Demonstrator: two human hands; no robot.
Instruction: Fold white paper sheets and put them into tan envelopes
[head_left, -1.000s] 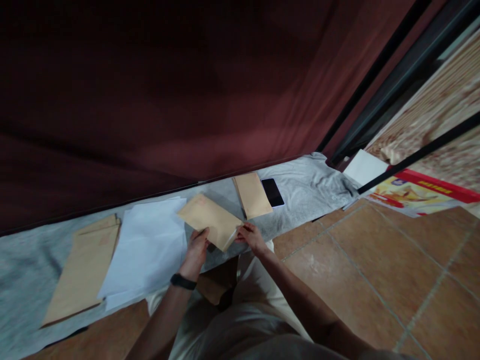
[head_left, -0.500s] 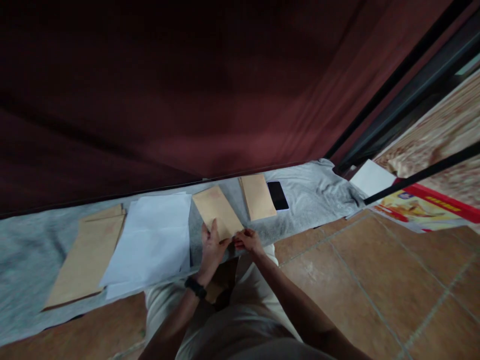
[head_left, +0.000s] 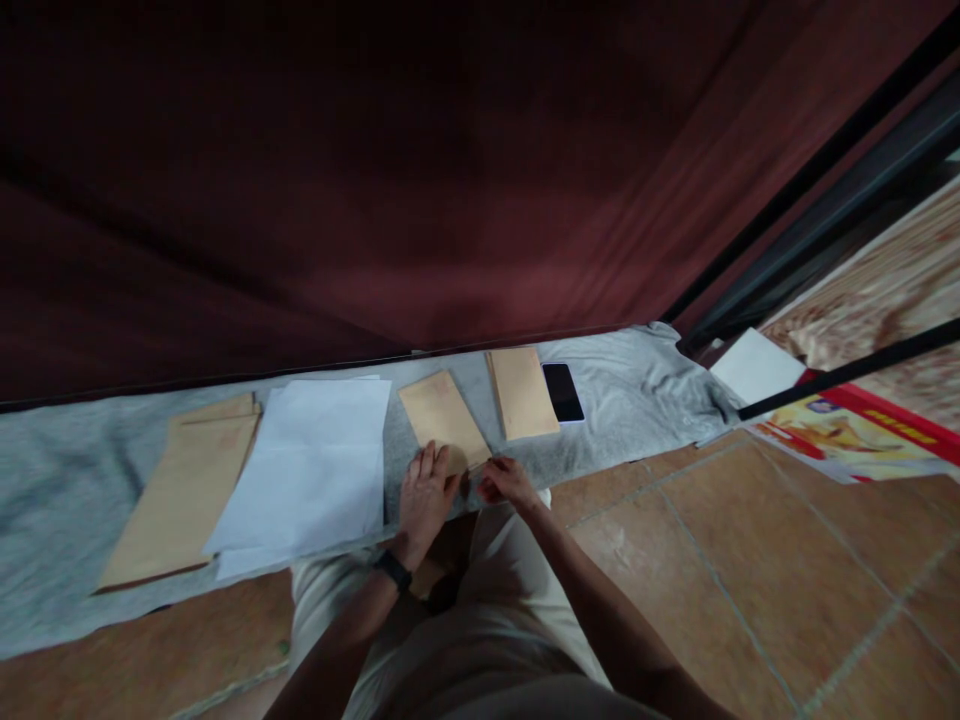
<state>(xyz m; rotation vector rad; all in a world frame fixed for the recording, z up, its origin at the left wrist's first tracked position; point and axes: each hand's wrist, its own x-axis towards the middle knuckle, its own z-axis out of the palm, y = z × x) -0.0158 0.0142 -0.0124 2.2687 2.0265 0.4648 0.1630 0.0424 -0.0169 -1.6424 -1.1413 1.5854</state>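
Observation:
A tan paper envelope (head_left: 448, 408) lies slanted on the grey cloth in front of me. My left hand (head_left: 424, 495), with a dark band on its wrist, rests on the envelope's near left part, fingers stretched out flat. At the near right corner, the fingers of my right hand (head_left: 510, 482) are pinched together on the envelope's edge. A narrow line crosses the near end of the envelope, between my hands. Just right of it sits a small stack of tan envelopes (head_left: 523, 392). White paper sheets (head_left: 311, 455) are spread to the left.
More tan envelopes (head_left: 176, 500) lie at the far left of the grey cloth (head_left: 637, 375). A dark phone (head_left: 562, 391) is beside the right stack. Behind the narrow ledge rises a dark red surface (head_left: 465, 250). A colourful printed box (head_left: 847, 430) stands at the right on the tiled floor (head_left: 652, 560).
My left hand's fingers have gone from spread and raised to flat on the envelope's near end. My right hand stays at the near right corner. The view has shifted slightly.

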